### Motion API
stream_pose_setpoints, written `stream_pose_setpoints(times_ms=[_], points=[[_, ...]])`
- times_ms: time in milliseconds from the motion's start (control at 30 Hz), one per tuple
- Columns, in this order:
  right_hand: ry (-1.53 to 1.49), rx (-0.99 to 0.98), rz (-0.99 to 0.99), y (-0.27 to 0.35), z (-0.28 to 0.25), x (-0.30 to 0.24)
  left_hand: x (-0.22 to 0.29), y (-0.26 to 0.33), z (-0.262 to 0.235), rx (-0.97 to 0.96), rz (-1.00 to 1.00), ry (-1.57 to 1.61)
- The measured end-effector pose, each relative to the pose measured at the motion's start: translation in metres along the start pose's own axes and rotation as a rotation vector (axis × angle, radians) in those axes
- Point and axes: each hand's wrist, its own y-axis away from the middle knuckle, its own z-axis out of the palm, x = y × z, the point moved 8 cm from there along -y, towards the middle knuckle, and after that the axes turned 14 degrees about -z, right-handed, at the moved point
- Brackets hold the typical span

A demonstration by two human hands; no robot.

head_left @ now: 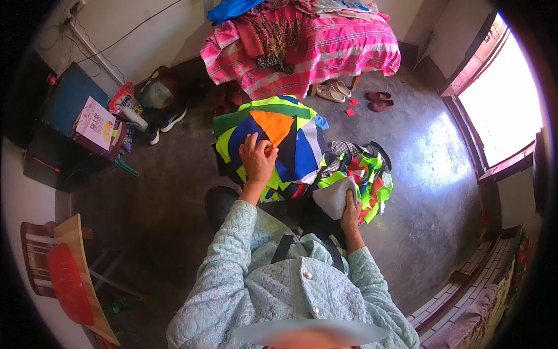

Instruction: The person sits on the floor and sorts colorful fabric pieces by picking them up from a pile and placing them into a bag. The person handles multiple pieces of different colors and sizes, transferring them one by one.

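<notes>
A heap of colourful cloth pieces [308,157] in blue, green, black, white and neon yellow lies spread in front of me. An orange triangular cloth piece [272,125] is on top of it. My left hand [257,160] rests over the heap, its fingers bent and pinching at the orange piece's lower tip. In my right hand [350,210] is a light grey cloth piece [334,198], gripped by its right edge. That hand is beside a second pile of cloth scraps [378,189], mostly neon yellow, red and checked. What supports the spread pieces is hidden.
Ahead stands a bed with a pink plaid cover [343,55]; beige shoes [334,91] and dark red shoes [381,102] sit by it. A box [95,124] and bags are at left. A wooden board with a red seat [70,284] leans lower left. A bright doorway [500,99] opens at right.
</notes>
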Motion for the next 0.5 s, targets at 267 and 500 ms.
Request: stream_pose_setpoints(times_ms=[267, 500], points=[[0.034, -0.041, -0.004, -0.002, -0.003, 0.007, 0.004, -0.010, -0.004, -0.119, -0.181, 0.101], [0.014, -0.020, -0.055, -0.002, 0.002, -0.004, -0.007, -0.011, 0.016, -0.307, -0.518, 0.518]])
